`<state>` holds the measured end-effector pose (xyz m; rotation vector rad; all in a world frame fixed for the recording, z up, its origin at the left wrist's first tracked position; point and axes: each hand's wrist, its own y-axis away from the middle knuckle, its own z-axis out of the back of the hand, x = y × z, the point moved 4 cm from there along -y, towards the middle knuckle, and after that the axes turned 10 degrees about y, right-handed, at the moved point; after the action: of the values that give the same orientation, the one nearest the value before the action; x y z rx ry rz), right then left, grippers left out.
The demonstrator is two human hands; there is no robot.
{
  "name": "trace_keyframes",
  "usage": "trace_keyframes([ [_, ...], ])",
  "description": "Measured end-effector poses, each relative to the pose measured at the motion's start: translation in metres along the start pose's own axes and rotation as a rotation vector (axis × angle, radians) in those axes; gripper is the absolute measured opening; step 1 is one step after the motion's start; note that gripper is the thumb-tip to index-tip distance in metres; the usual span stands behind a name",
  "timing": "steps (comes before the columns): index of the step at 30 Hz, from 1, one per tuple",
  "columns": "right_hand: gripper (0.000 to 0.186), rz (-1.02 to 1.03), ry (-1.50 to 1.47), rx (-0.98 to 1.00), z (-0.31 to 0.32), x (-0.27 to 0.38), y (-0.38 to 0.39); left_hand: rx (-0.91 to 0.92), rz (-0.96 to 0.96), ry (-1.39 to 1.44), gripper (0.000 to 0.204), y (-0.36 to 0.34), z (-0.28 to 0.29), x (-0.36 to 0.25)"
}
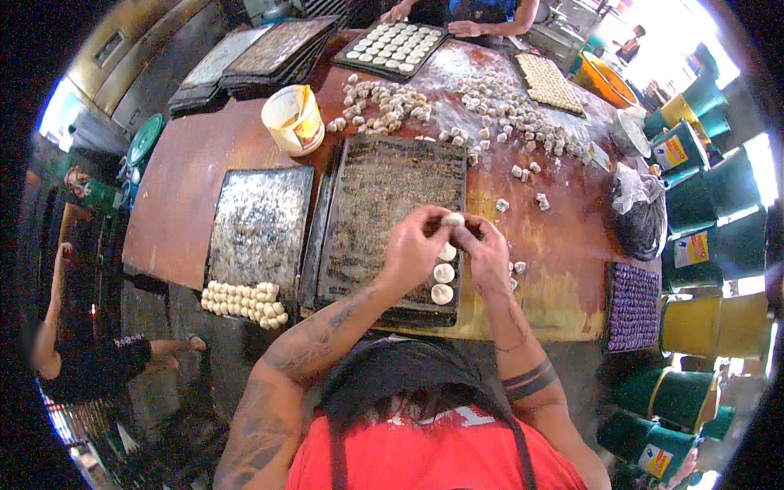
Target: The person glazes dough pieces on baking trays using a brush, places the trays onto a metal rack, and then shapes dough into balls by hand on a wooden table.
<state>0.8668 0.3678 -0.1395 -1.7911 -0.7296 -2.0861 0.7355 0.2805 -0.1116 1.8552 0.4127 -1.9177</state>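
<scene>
Over the right side of a dark baking tray [384,196], my left hand [416,245] and my right hand [482,249] meet at their fingertips. Between them they pinch a small pale dough ball [452,220]. Beneath my hands, a short column of flattened dough rounds [442,293] runs along the tray's right edge, its upper end partly hidden by my fingers. To the left lies a metal tray [260,220] with rows of dough balls [243,302] at its near end.
Floured lumps [523,122] are scattered across the far table. A white tub [293,121] stands behind the trays. Across the table, another person's hands [465,29] are by a tray of dough rounds [392,45]. Purple pieces fill a tray [633,306] at right, near a plastic bag [639,212].
</scene>
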Motion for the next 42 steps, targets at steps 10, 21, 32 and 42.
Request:
trace_keyframes([
  [10,0.044,0.142,1.151,0.126,0.008,-0.075,-0.068,-0.173,0.001,-0.17,0.053,0.046,0.058,0.064],
  [21,0.032,0.274,0.855,-0.239,0.108,-0.075,-0.056,-0.157,0.133,-0.659,0.024,0.097,0.162,0.09],
  [32,0.023,0.168,1.053,-0.401,0.176,-0.135,0.01,-0.415,0.079,-1.0,0.017,0.081,0.269,0.118],
  [42,0.027,0.768,0.582,0.041,-0.075,0.064,0.029,0.151,0.251,0.392,0.035,0.009,0.093,0.019],
])
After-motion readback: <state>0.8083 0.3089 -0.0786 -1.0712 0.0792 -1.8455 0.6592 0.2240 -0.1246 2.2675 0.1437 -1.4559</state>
